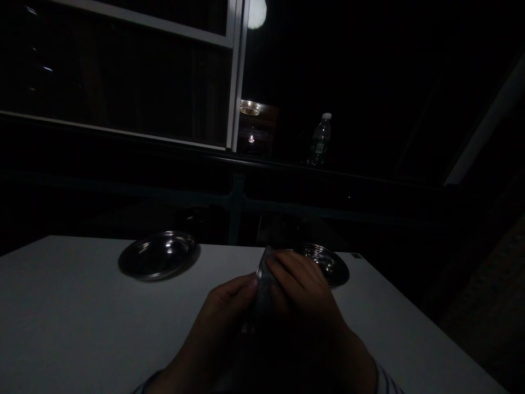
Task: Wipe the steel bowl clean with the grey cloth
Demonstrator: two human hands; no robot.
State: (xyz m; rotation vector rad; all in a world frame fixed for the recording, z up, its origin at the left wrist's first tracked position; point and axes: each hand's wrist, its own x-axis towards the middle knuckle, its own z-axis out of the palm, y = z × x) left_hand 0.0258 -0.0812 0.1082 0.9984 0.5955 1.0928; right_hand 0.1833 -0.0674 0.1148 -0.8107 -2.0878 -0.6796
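Striped cuffs (pixel 386 378) sat behind left hand (pixel 223 306) and right hand (pixel 307 285), both clamped on a grey item (pixel 265 287). Steady pressure seemed best, clear of the dish (pixel 334 267) beyond the right.

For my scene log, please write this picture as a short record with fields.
Left hand: gripping a greyish item, identity unclear
Right hand: fingers over the same item
Left dish: metal, on white table
Right dish: metal, on table, partly hidden by right hand
Bottle: white-capped, beyond table
Lighting: dim
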